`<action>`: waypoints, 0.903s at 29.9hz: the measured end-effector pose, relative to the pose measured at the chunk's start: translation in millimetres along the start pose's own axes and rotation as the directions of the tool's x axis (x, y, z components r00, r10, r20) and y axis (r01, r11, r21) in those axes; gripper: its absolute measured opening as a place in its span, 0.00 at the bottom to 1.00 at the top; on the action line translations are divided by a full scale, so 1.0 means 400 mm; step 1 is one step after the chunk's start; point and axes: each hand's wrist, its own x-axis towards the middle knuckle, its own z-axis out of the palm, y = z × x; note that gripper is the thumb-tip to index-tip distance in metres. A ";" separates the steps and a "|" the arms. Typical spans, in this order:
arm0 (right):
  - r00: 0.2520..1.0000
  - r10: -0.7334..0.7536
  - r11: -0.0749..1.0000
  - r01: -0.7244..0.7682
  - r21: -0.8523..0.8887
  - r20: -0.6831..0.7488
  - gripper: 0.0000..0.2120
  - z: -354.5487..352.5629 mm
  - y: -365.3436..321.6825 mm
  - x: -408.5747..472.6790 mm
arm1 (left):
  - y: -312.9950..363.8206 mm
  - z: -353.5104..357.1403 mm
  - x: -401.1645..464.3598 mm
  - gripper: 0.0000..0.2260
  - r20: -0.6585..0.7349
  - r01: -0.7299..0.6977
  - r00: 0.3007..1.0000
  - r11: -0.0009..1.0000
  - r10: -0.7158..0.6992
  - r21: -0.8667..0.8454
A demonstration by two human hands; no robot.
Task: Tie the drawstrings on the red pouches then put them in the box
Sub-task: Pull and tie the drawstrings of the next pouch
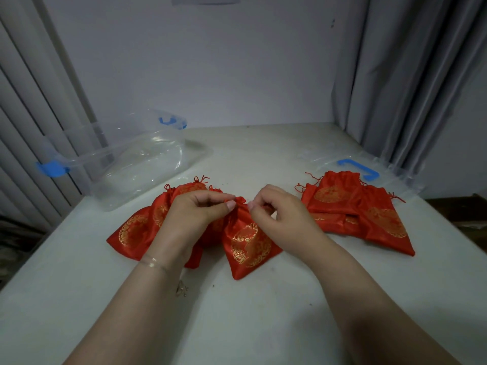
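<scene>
A red pouch point(249, 245) with a gold round pattern lies on the white table point(263, 312), near the middle, its gathered neck pointing far and its flat bottom near. The left hand point(200, 209) pinches the neck from the left with thumb and curled fingers; the right hand point(279, 214) pinches it from the right, fingers curled round the cord end, which is too small to make out clearly. A thin bracelet point(154, 263) sits on the left wrist.

Just left of this pouch, partly under the left hand, lies a left pile point(137, 233) of red pouches, overlapping, with knotted cords showing at their far edge. To the right, apart from the hands, lies a right pile point(369, 212) of more pouches, stacked loosely, cords trailing out.

Far left on the table stands a clear box point(137, 164) with blue clips, open. Its clear lid point(395, 175), with a blue clip, lies flat far right, just behind the right pile. Grey curtains point(411, 75) hang at both sides.
</scene>
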 end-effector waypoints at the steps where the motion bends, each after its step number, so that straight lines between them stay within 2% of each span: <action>1: 0.999 0.011 1.000 -0.012 0.009 0.039 0.10 0.001 -0.001 -0.001 | 0.001 -0.001 0.001 0.06 -0.003 0.006 1.000 1.000 -0.006 -0.013; 3: 0.993 0.054 0.998 -0.052 -0.020 0.109 0.09 0.002 0.007 -0.001 | 0.003 -0.001 0.000 0.05 0.005 0.008 1.000 1.000 -0.008 -0.011; 5: 0.990 0.084 0.996 -0.080 -0.035 0.110 0.06 0.000 0.016 0.000 | 0.000 0.000 0.001 0.05 0.024 -0.015 1.000 0.999 0.014 0.045; 7: 0.997 0.064 0.997 -0.066 0.048 0.046 0.04 -0.008 0.016 0.003 | -0.003 0.001 0.000 0.05 0.056 -0.069 0.996 0.992 0.063 0.107; 10: 0.994 0.076 0.977 -0.091 0.195 0.083 0.11 -0.010 0.011 0.007 | -0.007 0.006 -0.007 0.07 0.129 -0.155 0.981 0.984 0.142 0.093; 12: 0.979 0.144 0.956 -0.175 0.235 0.144 0.09 -0.003 0.005 0.008 | -0.007 0.010 -0.010 0.07 0.153 -0.204 0.970 0.976 0.190 0.080; 15: 0.970 0.208 0.934 -0.235 0.270 0.126 0.04 0.002 0.008 0.011 | -0.009 0.013 -0.010 0.08 0.130 -0.261 0.960 0.962 0.249 0.085; 19: 0.966 0.242 0.938 -0.257 0.234 0.088 0.03 0.008 0.009 0.007 | -0.009 0.015 -0.009 0.11 0.077 -0.291 0.956 0.938 0.282 0.186; 21: 0.972 0.229 0.955 -0.236 0.178 0.060 0.04 0.012 0.005 0.003 | -0.013 0.013 -0.009 0.12 0.061 -0.303 0.953 0.905 0.298 0.298; 23: 0.980 0.196 0.972 -0.199 0.123 0.038 0.03 0.014 0.000 0.000 | -0.018 0.010 -0.008 0.11 0.066 -0.316 0.946 0.857 0.317 0.406; 27: 0.987 0.159 0.985 -0.160 0.057 0.025 0.03 0.018 -0.005 -0.003 | -0.025 0.013 -0.010 0.07 0.067 -0.331 0.937 0.807 0.344 0.489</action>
